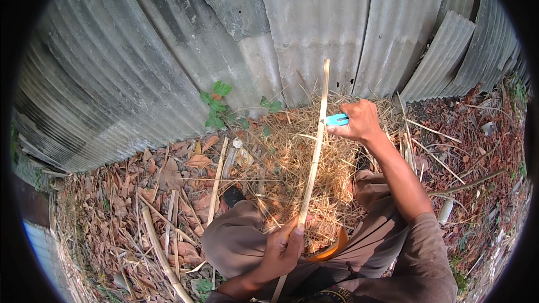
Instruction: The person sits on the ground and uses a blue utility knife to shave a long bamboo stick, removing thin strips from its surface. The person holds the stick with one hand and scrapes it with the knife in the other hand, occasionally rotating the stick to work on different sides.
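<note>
Grips a long pale strip (313,168) in the left hand (285,247), with fingers wrapped closed around its lower part, close to the body. Holds a light-blue cutter-like tool (338,119) in the right hand (360,120), with fingers shut about its handle and with its tip at the strip's right-hand edge, short of the upper end. Cannot make out the blade at this scale. Finds the strip slanting up and away from the body, between brown-trousered legs (233,241), with its free upper end in front of grey corrugated sheets (314,28). Records a spread of straw-coloured shavings (339,163) on the ground beneath the strip. Notes dry brown leaves (197,161) to the left, with further pale sticks (218,182) lying among them. Observes a green plant (222,88) before the sheets, and a curved orange object (337,247) between the legs, of undeterminable kind.
</note>
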`<action>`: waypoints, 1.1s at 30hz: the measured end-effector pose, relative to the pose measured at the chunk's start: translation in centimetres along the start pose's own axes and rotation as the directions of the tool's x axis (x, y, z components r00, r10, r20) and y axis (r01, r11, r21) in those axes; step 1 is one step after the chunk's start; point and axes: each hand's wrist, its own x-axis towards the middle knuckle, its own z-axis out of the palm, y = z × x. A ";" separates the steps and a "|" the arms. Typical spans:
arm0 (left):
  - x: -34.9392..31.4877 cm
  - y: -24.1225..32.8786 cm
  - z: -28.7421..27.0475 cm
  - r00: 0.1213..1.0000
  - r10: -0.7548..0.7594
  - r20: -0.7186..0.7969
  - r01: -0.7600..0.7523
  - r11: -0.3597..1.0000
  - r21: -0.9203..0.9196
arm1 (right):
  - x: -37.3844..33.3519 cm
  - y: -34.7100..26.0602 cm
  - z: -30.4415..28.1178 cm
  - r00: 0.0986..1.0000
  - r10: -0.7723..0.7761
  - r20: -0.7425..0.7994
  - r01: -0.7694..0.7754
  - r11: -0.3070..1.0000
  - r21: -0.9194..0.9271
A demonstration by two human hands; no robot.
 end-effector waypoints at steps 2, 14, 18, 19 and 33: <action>-0.9 0.5 0.2 0.997 -0.027 0.070 0.030 0.999 -0.038 | 1.8 3.5 -0.6 0.972 0.229 -0.042 -0.230 0.973 0.005; -1.0 -2.1 -0.1 0.995 -0.020 0.100 0.019 1.000 0.003 | 0.6 10.7 -1.3 0.654 0.720 0.234 -0.706 0.691 -0.154; 1.0 -1.0 -0.6 0.994 -0.049 -0.096 0.046 0.998 -0.033 | -1.0 0.0 -2.4 0.871 0.395 0.294 -0.402 0.915 -0.036; 1.1 -0.5 -0.9 0.988 -0.039 -0.147 0.034 0.999 -0.038 | -1.9 -2.2 -1.6 0.930 0.254 0.264 -0.278 0.959 0.055; 1.4 -0.6 -1.1 0.968 -0.039 -0.249 0.039 0.999 -0.004 | -5.7 -8.7 1.0 0.928 -0.354 0.116 0.331 0.926 0.179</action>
